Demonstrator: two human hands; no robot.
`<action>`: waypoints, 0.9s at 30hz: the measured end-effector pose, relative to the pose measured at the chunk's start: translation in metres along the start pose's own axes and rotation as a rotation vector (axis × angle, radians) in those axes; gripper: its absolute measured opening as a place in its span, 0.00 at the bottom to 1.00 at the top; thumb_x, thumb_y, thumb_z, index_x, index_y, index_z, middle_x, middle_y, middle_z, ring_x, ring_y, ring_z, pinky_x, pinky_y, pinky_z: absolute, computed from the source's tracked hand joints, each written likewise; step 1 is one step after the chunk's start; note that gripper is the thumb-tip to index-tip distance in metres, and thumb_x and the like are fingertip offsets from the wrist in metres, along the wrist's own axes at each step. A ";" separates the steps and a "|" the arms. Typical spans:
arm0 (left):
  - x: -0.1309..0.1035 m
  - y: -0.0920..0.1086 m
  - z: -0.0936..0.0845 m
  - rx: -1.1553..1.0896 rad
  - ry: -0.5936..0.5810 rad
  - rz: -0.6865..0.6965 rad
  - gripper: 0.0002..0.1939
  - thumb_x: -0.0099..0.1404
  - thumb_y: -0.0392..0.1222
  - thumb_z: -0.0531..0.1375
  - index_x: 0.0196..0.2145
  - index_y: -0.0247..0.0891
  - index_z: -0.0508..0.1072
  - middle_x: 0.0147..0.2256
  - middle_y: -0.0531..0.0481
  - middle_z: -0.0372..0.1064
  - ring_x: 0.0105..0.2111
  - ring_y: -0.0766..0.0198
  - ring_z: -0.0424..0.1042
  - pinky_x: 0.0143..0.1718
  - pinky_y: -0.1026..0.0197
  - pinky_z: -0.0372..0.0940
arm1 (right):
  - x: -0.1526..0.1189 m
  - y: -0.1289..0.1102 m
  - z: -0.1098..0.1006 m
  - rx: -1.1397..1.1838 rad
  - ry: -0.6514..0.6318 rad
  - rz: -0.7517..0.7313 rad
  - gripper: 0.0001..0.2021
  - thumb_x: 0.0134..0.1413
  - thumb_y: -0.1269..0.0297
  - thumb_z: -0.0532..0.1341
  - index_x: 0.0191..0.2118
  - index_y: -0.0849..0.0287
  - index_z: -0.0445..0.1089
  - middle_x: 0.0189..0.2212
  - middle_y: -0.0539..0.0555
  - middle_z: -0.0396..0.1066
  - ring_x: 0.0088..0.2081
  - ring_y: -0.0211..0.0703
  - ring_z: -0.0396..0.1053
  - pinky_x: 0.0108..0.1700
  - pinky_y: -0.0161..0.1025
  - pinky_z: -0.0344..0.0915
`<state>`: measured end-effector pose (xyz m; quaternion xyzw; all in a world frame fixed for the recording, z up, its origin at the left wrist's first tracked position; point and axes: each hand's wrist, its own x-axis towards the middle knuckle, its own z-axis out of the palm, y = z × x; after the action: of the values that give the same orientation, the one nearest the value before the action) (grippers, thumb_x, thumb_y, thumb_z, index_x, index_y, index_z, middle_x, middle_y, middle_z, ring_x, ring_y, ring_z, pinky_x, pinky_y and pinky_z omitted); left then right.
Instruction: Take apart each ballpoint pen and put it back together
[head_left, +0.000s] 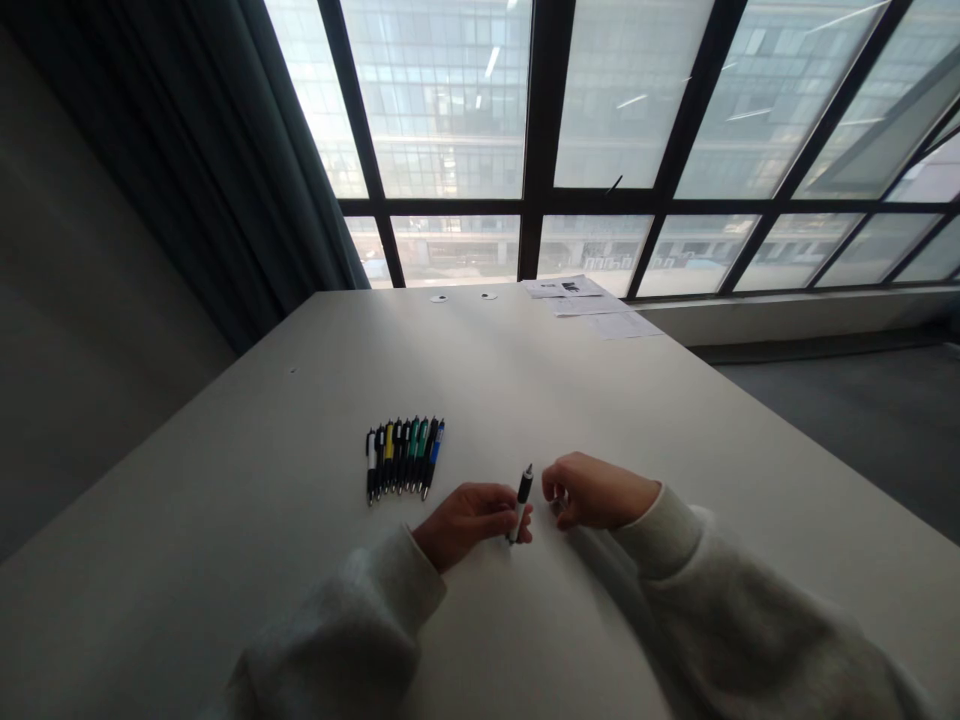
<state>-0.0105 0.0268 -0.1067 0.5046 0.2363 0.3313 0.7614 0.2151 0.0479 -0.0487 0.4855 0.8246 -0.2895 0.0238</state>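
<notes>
My left hand (471, 520) is closed on a pen (524, 489) with a white barrel and a dark grip, pinched between thumb and fingers. The pen stands nearly upright, leaning a little right, its narrow metallic end up. Just to the right, my right hand (604, 490) hovers low over the table with fingers curled towards the thumb. Something small and greyish shows at those fingertips, too blurred to name; this hand is apart from the pen. Beyond my left hand, several pens (402, 456) with white, yellow, black, green and blue parts lie side by side in a row.
The white table (247, 480) stretches out to the windows (450, 110). Printed papers (577, 298) lie at its far right corner. Two round fittings (489, 296) sit near the far edge. A dark curtain (247, 150) hangs at the left.
</notes>
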 end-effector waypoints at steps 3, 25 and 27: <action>0.000 0.001 0.001 -0.001 -0.002 0.000 0.15 0.57 0.44 0.70 0.37 0.29 0.79 0.30 0.43 0.78 0.32 0.60 0.76 0.41 0.57 0.67 | 0.001 -0.002 0.002 -0.002 0.005 -0.030 0.10 0.38 0.75 0.70 0.32 0.60 0.78 0.28 0.52 0.78 0.29 0.40 0.72 0.31 0.32 0.63; -0.001 -0.003 -0.009 0.024 0.016 -0.021 0.16 0.58 0.45 0.70 0.38 0.29 0.79 0.30 0.44 0.77 0.32 0.60 0.76 0.41 0.55 0.68 | -0.031 -0.033 -0.036 0.799 0.332 -0.516 0.09 0.63 0.64 0.62 0.45 0.62 0.73 0.40 0.58 0.76 0.41 0.44 0.74 0.42 0.42 0.74; -0.001 -0.003 -0.008 0.021 0.022 -0.027 0.16 0.57 0.45 0.70 0.38 0.30 0.79 0.30 0.44 0.77 0.32 0.60 0.76 0.40 0.55 0.68 | -0.032 -0.034 -0.037 0.757 0.347 -0.526 0.09 0.64 0.65 0.61 0.46 0.61 0.74 0.41 0.58 0.76 0.41 0.43 0.74 0.42 0.42 0.74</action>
<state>-0.0155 0.0302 -0.1123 0.5056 0.2548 0.3240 0.7579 0.2130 0.0291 0.0074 0.2764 0.7479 -0.4800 -0.3660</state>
